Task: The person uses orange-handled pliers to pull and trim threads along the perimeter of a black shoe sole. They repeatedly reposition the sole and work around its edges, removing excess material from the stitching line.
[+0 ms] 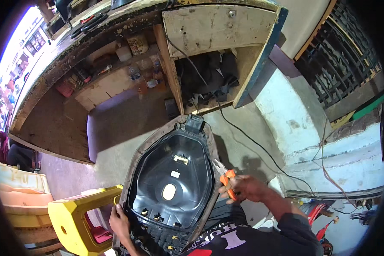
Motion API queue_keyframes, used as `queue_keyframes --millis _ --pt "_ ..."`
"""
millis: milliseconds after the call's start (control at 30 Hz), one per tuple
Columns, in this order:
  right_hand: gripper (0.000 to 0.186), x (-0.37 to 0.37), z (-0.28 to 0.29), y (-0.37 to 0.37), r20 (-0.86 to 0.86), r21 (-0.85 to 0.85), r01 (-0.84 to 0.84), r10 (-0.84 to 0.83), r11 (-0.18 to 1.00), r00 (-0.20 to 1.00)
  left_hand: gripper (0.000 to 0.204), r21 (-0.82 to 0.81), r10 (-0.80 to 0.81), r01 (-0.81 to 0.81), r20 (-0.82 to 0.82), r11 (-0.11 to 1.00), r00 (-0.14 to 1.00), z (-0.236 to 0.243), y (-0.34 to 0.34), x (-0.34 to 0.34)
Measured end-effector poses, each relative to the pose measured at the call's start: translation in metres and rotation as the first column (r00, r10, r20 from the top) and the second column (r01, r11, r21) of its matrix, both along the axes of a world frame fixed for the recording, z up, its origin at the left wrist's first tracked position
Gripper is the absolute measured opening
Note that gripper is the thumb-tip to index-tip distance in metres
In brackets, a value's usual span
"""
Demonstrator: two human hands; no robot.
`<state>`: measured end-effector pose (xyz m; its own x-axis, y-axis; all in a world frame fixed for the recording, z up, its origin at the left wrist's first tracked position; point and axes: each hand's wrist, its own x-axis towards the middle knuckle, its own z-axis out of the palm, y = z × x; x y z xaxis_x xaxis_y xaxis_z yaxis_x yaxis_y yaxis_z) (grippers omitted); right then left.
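An upturned motorcycle seat (151,187) rests on my lap, its black plastic base facing up. Grey-brown cover material (134,170) runs around the base's rim. My left hand (120,222) grips the seat's lower left edge, some fingers hidden beneath it. In my right hand (245,187) is a pair of pliers (229,184) with orange handles. Their metal jaws point up and left, close beside the seat's right edge; whether they touch the cover is hard to tell. A black hinge-like block (194,123) stands at the seat's far end.
A yellow plastic stool (68,226) stands at the left, near stacked foam pieces (21,183). Ahead is a worn wooden workbench (219,30) with shelves and dark scraps (209,77). A black cable (247,134) hangs from it and crosses the floor to the right.
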<state>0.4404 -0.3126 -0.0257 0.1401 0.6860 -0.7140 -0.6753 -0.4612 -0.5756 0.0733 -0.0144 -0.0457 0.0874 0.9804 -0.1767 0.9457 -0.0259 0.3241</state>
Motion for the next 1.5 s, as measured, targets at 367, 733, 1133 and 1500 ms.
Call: queue_keyframes --millis 367,733,1133,1500 --pt "0.048 0.009 -0.045 -0.004 0.942 -0.256 -0.318 0.309 0.913 0.131 0.035 0.411 -0.107 0.122 -0.059 0.903 0.992 -0.048 -0.011 -0.014" --pt "0.047 0.06 -0.024 0.025 -0.221 0.132 -0.034 0.063 0.991 0.973 0.039 0.394 -0.028 0.05 -0.062 0.918 0.998 -0.05 -0.016 -0.012" --pt "0.055 0.064 0.008 0.036 0.246 0.044 -0.284 0.265 0.958 0.932 0.036 0.482 -0.058 0.065 -0.029 0.874 0.998 -0.06 -0.013 -0.014" --pt "0.05 0.084 0.024 0.049 -0.073 0.076 -0.193 0.198 0.978 0.977 0.041 0.459 -0.056 0.047 0.005 0.887 0.998 -0.062 -0.015 -0.017"
